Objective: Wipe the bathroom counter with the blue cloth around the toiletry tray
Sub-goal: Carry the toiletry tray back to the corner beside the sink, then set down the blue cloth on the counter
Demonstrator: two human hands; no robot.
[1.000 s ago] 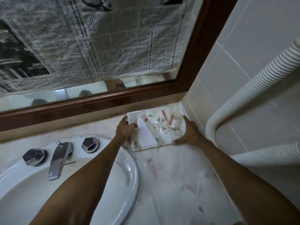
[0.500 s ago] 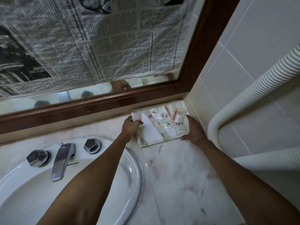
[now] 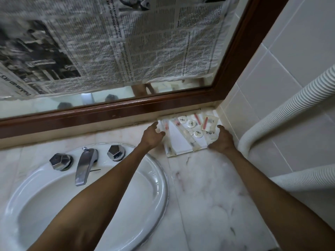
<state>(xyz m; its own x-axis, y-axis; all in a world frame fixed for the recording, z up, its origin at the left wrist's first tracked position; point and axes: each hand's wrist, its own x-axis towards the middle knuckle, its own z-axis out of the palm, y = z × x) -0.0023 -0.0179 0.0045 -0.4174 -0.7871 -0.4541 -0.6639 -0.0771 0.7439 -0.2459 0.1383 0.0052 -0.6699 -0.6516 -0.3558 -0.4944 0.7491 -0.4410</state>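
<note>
Toiletry tray [image 3: 183, 144] in counter [image 3: 208, 187] corner, L hand [image 3: 152, 136] & R hand [image 3: 222, 141] spread at its sides

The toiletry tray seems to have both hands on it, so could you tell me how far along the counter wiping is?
Done: nothing that shows; the marble counter has smudges and no blue cloth is in view. In hand: the left hand and right hand flank the toiletry tray, which sits in the back corner under the mirror frame; whether they grip it is unclear. Left: fetching the cloth and wiping around the tray.
</note>
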